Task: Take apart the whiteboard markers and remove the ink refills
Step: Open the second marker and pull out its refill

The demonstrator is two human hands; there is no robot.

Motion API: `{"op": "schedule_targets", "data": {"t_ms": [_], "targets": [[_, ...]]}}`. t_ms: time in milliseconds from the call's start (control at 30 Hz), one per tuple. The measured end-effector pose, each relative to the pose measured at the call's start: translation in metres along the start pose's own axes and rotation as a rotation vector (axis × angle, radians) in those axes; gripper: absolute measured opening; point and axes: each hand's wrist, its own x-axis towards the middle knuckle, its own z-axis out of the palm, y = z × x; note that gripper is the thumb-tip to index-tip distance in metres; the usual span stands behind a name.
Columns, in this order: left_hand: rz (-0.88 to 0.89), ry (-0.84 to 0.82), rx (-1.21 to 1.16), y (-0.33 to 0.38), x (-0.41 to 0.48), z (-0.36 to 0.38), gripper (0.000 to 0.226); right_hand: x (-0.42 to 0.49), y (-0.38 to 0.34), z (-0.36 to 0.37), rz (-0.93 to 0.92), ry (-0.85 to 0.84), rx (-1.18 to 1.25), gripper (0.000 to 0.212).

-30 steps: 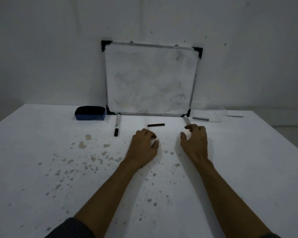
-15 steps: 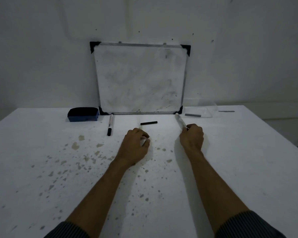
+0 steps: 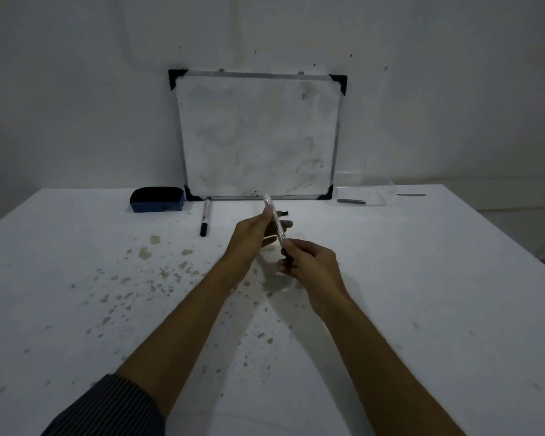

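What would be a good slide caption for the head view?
Both hands hold a whiteboard marker above the stained table.

Along the table's (image 3: 76,309) far edge stand an eraser (image 3: 157,199), a leaning whiteboard (image 3: 258,136) and a clear tray (image 3: 372,196). A marker (image 3: 205,217) lies just nearer. The table's left, right and near edges are open, bearing only stains.

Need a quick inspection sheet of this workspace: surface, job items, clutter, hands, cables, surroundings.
Surface: white table, speckled with dark stains left of centre.
Job's things: marker lifted off the table, held in both hands; second marker lying capped; dark stick near the clear box.
Clutter: blue eraser.
Grips: left hand around the marker's far half; right hand pinching its near end.
Cables: nothing seen.
Surroundings: smudged whiteboard leaning on the wall.
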Motion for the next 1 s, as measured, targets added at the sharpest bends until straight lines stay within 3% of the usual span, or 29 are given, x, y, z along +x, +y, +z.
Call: {"op": "schedule_targets", "data": {"t_ms": [100,200,400,567,800,900,1000], "targets": [[-0.003,0.037,-0.149,0.003,-0.003,-0.009,0.035,-0.001,0.004,0.009,-0.066,-0.058,-0.226,0.023],[-0.038,-0.008,-0.112,0.002,-0.006,-0.026,0.039,0.017,-0.004,0.004,-0.222,-0.015,-0.461,0.033],[-0.052,-0.182,0.063,-0.008,-0.015,-0.056,0.033,0.062,-0.005,-0.002,-0.328,-0.035,-0.448,0.044],[0.130,-0.098,0.404,-0.022,-0.020,-0.043,0.034,0.071,0.019,0.001,-0.354,0.005,-0.550,0.071],[0.688,-0.016,1.055,-0.022,-0.022,-0.046,0.035,0.067,0.022,0.008,-0.513,0.051,-0.766,0.069],[0.785,-0.018,1.121,-0.021,-0.020,-0.048,0.036,0.068,0.022,0.014,-0.468,0.131,-0.797,0.067],[0.761,-0.027,1.049,-0.020,-0.022,-0.047,0.033,0.070,0.022,0.016,-0.424,0.169,-0.799,0.062]]}}
